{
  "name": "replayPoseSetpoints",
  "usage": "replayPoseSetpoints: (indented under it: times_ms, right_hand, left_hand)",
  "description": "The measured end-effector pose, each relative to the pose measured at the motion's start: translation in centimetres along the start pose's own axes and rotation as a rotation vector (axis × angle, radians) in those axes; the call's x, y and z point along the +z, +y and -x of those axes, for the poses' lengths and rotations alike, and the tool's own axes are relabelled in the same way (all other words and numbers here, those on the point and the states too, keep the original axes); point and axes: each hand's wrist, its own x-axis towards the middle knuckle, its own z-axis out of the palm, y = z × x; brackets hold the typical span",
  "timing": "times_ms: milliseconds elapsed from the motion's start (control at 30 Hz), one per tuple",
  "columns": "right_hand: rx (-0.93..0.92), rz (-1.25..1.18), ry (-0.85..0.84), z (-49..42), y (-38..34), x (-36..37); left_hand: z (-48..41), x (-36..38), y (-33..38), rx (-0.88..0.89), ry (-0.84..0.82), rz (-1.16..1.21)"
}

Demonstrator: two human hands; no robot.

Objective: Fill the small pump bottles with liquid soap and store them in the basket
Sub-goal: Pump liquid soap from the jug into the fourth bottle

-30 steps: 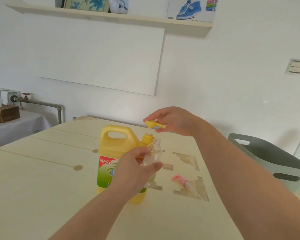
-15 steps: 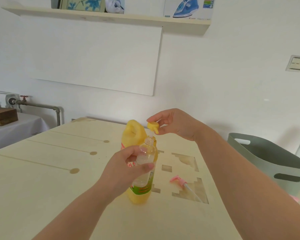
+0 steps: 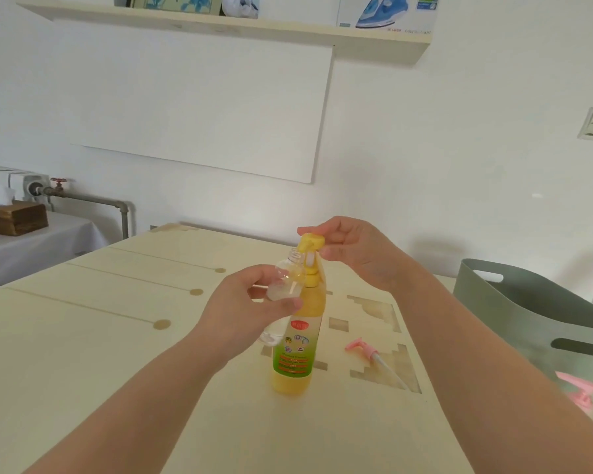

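Observation:
A big yellow soap jug (image 3: 297,357) with a green label stands on the pale wooden table (image 3: 83,354), its narrow side toward me. My right hand (image 3: 353,254) pinches the jug's yellow pump head (image 3: 309,242), raised on its white stem. My left hand (image 3: 250,309) grips a small clear bottle (image 3: 288,278), uncapped and tilted, its open neck just left of the pump spout. A pink pump cap (image 3: 360,347) with a white tube lies on the table to the right. The grey-green basket (image 3: 528,313) sits at the far right.
Another pink pump piece (image 3: 579,388) shows beside my right forearm, near the basket. A side table with a wooden tissue box (image 3: 12,217) stands at the left, with a radiator pipe behind. A wall shelf hangs above.
The jug has turned from its broad side to its narrow side. My right hand stays on the pump head. The small bottle's neck has come up to the left of the spout.

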Motion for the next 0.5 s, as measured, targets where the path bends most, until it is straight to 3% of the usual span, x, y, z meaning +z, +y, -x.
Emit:
replayPoseSetpoints:
  times_ms: [233,500]
  right_hand:
    - [-0.025,0.079,0.192,0.4,-0.7,0.7]
    - [0.016,0.178,0.207,1.0,-1.8,1.4]
  left_hand:
    - [0.2,-0.4,0.6,-0.028,0.016,-0.005]
    - [-0.9,-1.0,1.3,-0.002,0.083,-0.108]
